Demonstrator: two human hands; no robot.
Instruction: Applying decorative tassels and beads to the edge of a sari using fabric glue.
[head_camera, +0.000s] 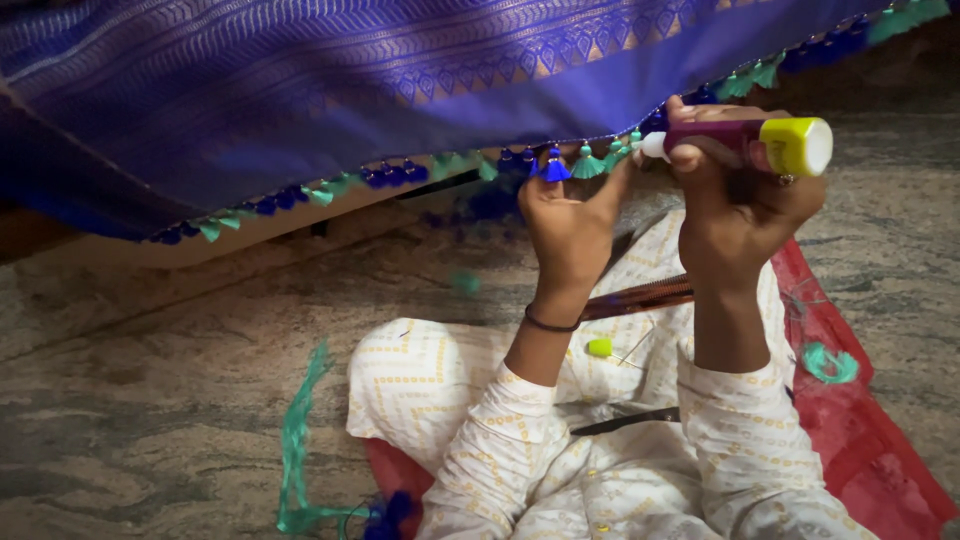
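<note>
**Glue bottle held at the tassel edge of a purple cloth**

Purple patterned cloth (300, 90) fills the upper frame, hanging over the seated person; its lower hem runs diagonally from lower left to upper right. Along that hem: a row of small tassels (330, 190), blue and green alternating.

Floor: mottled grey stone (150, 420). Red cloth (870, 440) under the person at right. Green thread bundle (297, 450) lies on the floor at left, well apart from the hands.

Right hand (735, 200) raised to the hem, fingers clamped round a small glue bottle (745, 140) with maroon body and yellow base. Bottle lies nearly level; its white nozzle points left and sits just beside the tassels at the hem.

Left hand (568, 225) raised beside it, fingertips together, pinching a blue tassel (555, 168) at the hem, near the nozzle. Dark bangle on that wrist.

On the lap: a small yellow-green cap (599, 347), well below both hands.
</note>
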